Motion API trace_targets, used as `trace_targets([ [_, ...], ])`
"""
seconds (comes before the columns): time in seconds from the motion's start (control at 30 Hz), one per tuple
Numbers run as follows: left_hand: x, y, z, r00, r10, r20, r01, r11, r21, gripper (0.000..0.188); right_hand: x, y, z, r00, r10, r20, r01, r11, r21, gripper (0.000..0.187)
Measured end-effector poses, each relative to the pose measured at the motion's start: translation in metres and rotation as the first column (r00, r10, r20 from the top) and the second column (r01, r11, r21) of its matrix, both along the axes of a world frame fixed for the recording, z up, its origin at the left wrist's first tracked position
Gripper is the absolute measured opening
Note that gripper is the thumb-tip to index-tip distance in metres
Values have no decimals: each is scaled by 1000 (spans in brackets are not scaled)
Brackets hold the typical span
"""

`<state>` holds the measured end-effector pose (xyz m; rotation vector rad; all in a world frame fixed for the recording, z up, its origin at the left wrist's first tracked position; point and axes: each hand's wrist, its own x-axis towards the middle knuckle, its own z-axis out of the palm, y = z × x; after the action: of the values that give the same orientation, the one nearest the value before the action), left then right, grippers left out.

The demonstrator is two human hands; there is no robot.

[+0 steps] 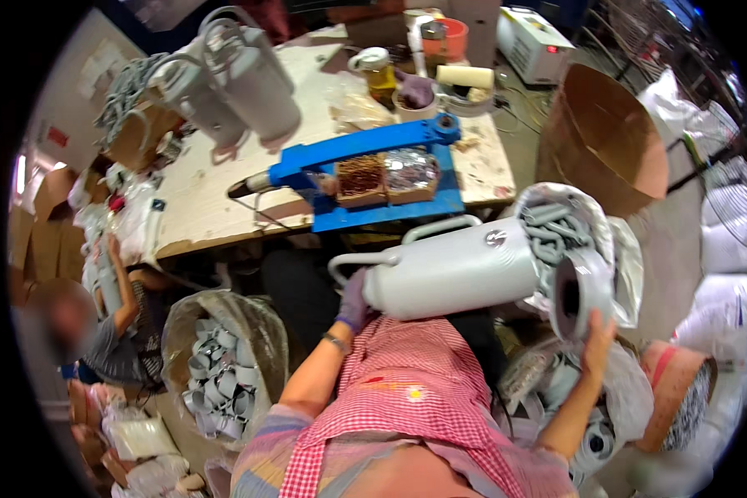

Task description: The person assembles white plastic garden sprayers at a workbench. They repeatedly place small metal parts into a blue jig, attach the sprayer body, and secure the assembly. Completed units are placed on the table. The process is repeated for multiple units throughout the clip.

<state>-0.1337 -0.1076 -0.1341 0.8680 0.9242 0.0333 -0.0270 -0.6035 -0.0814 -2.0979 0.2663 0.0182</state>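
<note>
A long grey plastic canister (461,270) with a curved handle lies sideways across my lap. Its closed end rests against my left hand (354,300), which wears a purple glove and is closed around it near the handle's base. A thick grey ring-shaped part (585,290) with a dark hole is in my bare right hand (598,336), just off the canister's other end. Behind that ring, a white bag (614,241) holds several grey loop-shaped handles (552,232). The gloved fingers are partly hidden by the canister.
A blue clamp-like fixture (373,166) lies on the worktable (207,216), with grey canisters (253,91) at its left. Bags of grey parts (220,378) stand at both sides of me. A brown cardboard drum (598,141) is at right. Another person (116,332) sits far left.
</note>
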Motion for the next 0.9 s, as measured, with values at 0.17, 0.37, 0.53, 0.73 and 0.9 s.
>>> trace_targets([
  [0.17,-61,32,-9,947,98,307,-85,995,-56,41,9,153,73,787,357,502,-354,929,-105,71],
  [0.37,-82,78,70,863,164,478,-41,965,-257,49,-8,191,127,405,488,773,-543,809,-226,76],
  [0.53,-118,126,65,830,-548,103,249,529,811,44,-3,209,142,196,474,858,-808,574,-133,80],
  [0.73,-152,119,130,880,219,421,-407,805,432,41,16,253,117,391,458,799,-781,623,25,67],
  [0.9,-174,105,225,850,10,527,-524,-85,847,48,30,361,53,682,692,-236,-36,354,935,54],
])
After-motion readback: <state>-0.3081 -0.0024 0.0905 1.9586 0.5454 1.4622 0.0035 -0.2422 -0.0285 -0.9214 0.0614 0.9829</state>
